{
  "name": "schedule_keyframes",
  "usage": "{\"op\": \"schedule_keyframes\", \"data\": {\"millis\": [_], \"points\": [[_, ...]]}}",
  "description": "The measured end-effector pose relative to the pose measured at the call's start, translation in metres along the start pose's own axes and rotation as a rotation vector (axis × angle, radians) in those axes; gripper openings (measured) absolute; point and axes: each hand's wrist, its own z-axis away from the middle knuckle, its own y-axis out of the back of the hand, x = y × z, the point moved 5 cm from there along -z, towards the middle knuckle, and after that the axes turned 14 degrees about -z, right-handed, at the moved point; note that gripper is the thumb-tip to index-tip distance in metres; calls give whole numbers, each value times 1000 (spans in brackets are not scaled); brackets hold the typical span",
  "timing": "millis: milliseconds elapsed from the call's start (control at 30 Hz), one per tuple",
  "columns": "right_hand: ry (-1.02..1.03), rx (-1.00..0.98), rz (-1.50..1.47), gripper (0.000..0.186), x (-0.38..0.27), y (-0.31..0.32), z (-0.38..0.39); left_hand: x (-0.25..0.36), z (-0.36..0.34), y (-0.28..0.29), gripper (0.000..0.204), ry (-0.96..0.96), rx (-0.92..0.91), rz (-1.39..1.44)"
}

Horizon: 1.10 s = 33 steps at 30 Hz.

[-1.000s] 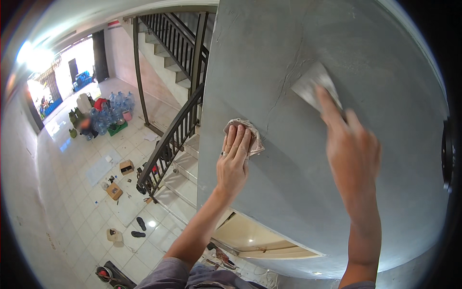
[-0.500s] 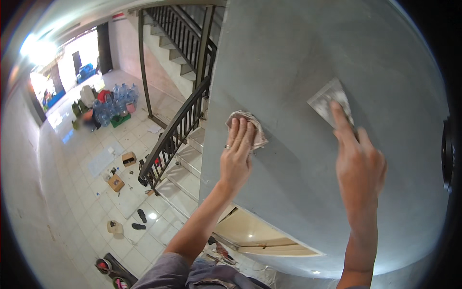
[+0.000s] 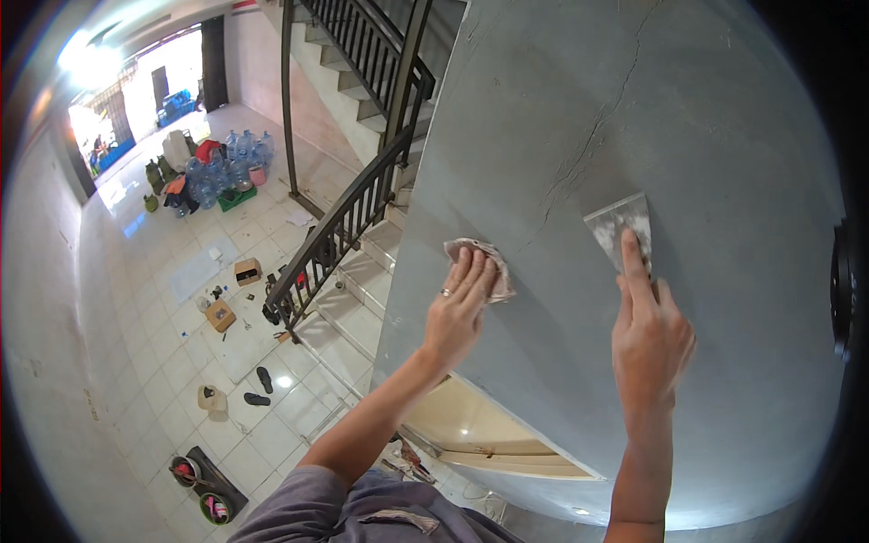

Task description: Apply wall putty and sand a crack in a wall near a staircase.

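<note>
My left hand, a ring on one finger, lies with its fingers pressed over a small crumpled pad against the grey wall. The pad is brownish with whitish edges; whether it is cloth or sandpaper I cannot tell. To the right, my right hand grips a putty knife, index finger stretched along its wide, white-smeared blade. Its handle is hidden in the palm. The blade's edge points up the wall and appears to lie close to the surface. Above both hands a branching crack runs up the wall.
Left of the wall, a dark metal railing borders stairs. Far below, the tiled floor holds water bottles, cardboard boxes, sandals and tubs. A pale-lined opening lies under the wall's lower edge.
The view has shifted slightly, and the crack shows clearly now. My right hand and the putty knife sit lower in the picture; my left hand with the pad appears a little lower and further right.
</note>
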Motion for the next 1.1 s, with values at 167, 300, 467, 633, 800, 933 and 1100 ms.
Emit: {"op": "schedule_keyframes", "data": {"millis": [167, 300, 467, 633, 800, 933, 1100], "points": [[21, 55, -68, 51, -56, -28, -63, 24, 2, 2, 53, 107, -1, 206], [-5, -85, -318, 51, -61, -61, -25, -7, 31, 24, 37, 493, -226, 570], [-100, -282, -819, 48, -27, -145, 111, -40, 126, 35, 31, 1033, -547, 772], [-186, -438, -1230, 44, -47, -179, 166, -13, 160, 43, 32, 996, -546, 1323], [-234, -444, -1344, 41, -65, -165, 176, -8, 145, 48, 29, 847, -673, 1202], [-359, -220, -1393, 37, -66, -158, 184, 6, 123, 59, 26, 847, -643, 966], [-647, -194, -1635, 23, -65, -161, 195, 1, 141, 42, 34, 1318, -451, 1287]]}}
